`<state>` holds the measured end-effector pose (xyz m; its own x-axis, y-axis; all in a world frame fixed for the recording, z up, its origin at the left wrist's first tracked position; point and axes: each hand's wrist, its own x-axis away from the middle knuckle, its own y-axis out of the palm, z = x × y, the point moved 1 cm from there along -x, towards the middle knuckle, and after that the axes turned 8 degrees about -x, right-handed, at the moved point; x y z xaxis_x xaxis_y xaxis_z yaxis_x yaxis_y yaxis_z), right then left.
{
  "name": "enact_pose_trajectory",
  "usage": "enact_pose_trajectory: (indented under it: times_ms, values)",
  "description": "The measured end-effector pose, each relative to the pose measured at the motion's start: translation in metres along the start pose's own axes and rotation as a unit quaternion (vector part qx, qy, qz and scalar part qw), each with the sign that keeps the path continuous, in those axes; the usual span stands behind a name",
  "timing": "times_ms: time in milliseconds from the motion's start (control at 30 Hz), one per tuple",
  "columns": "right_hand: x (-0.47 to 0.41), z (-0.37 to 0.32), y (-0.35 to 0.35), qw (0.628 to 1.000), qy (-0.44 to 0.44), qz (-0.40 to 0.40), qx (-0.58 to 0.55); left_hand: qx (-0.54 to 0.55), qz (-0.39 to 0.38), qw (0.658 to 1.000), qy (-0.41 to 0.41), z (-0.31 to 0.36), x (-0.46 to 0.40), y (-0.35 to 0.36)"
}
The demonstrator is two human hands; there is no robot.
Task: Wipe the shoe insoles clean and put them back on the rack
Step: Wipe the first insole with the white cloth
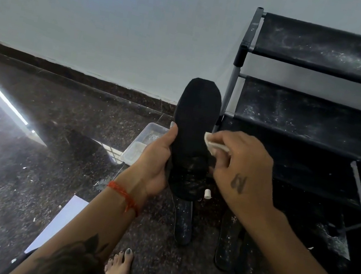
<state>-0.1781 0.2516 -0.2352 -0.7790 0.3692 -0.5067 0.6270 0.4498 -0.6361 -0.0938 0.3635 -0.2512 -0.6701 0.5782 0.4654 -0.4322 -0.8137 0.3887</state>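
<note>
I see the rack [317, 122] at right, shelves dusty, w/ no insole on them. Wiping step: left hand [156, 156] grips the black insole [195, 125] upright; right hand [240, 162] pinches white wipe [215, 145] at its edge. Next, I judge: wipe the speckled heel end.

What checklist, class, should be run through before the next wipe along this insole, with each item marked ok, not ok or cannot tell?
1. Left hand grips the held insole firmly: ok.
2. Right hand pinches the wipe against the insole's edge: ok.
3. Held insole fully clean: not ok; pale specks remain near its lower end.
4. Insoles on the floor cleaned: not ok; they look speckled.
5. Rack shelves ready for clean insoles: not ok; dusty white marks.
6. Water in the plastic tray: cannot tell.
</note>
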Motion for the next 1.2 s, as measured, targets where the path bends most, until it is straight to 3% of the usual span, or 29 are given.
enact_pose_trajectory:
  times_ms: [133, 233, 333, 433, 533, 667, 800, 867, 933, 1033, 1133, 1200]
  values:
    - [0.011, -0.020, 0.018, 0.991, -0.054, -0.065, -0.104, 0.011, 0.006, 1.000, -0.010, 0.000, 0.002, 0.002]
    - [0.012, -0.018, 0.023, 0.986, -0.082, -0.128, -0.073, 0.010, 0.000, 1.000, -0.018, -0.003, 0.001, 0.000]
    - [0.003, -0.002, 0.012, 0.983, -0.037, -0.180, 0.007, 0.002, -0.004, 1.000, -0.008, -0.003, 0.001, 0.000]
    - [-0.004, 0.010, -0.001, 0.990, 0.007, -0.126, 0.064, 0.002, -0.003, 1.000, -0.009, -0.002, 0.003, 0.003]
    - [-0.004, 0.000, -0.002, 0.998, -0.007, -0.038, -0.055, 0.013, -0.008, 1.000, -0.007, 0.000, 0.004, 0.005]
    - [0.009, -0.017, 0.020, 0.986, -0.070, -0.133, -0.065, -0.005, 0.002, 1.000, -0.011, -0.003, 0.003, 0.003]
    - [0.004, -0.009, 0.017, 0.984, -0.051, -0.169, 0.010, -0.015, 0.000, 1.000, -0.009, -0.003, 0.003, 0.000]
    - [-0.002, -0.002, 0.009, 0.982, -0.022, -0.169, 0.081, -0.030, -0.006, 0.999, -0.008, -0.003, 0.003, 0.001]
    - [-0.005, 0.004, 0.001, 0.987, -0.004, -0.116, 0.115, -0.023, -0.016, 1.000, -0.011, -0.001, 0.003, 0.002]
    - [-0.003, -0.003, 0.003, 0.999, -0.032, -0.023, 0.016, -0.006, -0.026, 1.000, -0.006, 0.000, 0.004, 0.004]
    - [0.006, -0.017, 0.019, 0.991, -0.063, -0.084, -0.082, -0.004, -0.022, 1.000, -0.007, -0.003, 0.003, 0.004]
    - [0.008, -0.017, 0.024, 0.985, -0.072, -0.126, -0.087, -0.002, -0.018, 1.000, -0.008, -0.004, 0.002, 0.003]
